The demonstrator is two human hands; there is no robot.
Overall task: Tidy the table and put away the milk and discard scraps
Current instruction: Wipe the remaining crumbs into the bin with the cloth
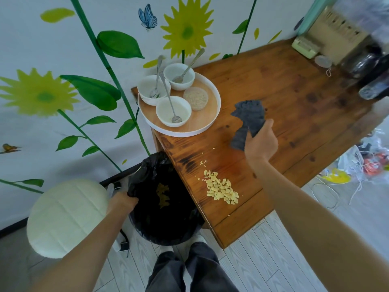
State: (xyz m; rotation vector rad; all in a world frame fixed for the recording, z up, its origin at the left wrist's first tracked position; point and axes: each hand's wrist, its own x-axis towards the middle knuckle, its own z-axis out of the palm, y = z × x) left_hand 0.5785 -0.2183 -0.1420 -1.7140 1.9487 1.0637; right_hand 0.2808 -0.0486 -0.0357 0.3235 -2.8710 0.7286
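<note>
My left hand (121, 202) is down off the table's near left edge, fingers clenched on the rim of the black bin bag (166, 199), pulling it open just beside the table (294, 98). Some yellowish scraps already lie inside the bag. My right hand (260, 142) is over the middle of the table, gripping a crumpled dark grey cloth (248, 121); the cloth's far part spreads onto the wood, while its lower end hangs by my wrist.

The scraps (221, 189), a pile of pale yellow pieces, sit on the table close to its left edge, right next to the bag, with a few crumbs strung out toward the tray. The round tray (210, 114) is at the far left corner, overhanging the edge a little. It carries three white bowls (173, 110), a spoon (168, 95) standing in each, and a small round dish of grain (195, 98).

At the far right corner things are blurred: dark bottles (374, 81) and a pale green box (305, 46). I can't pick out the milk among them. A white round stool (67, 216) stands left of the bag.
</note>
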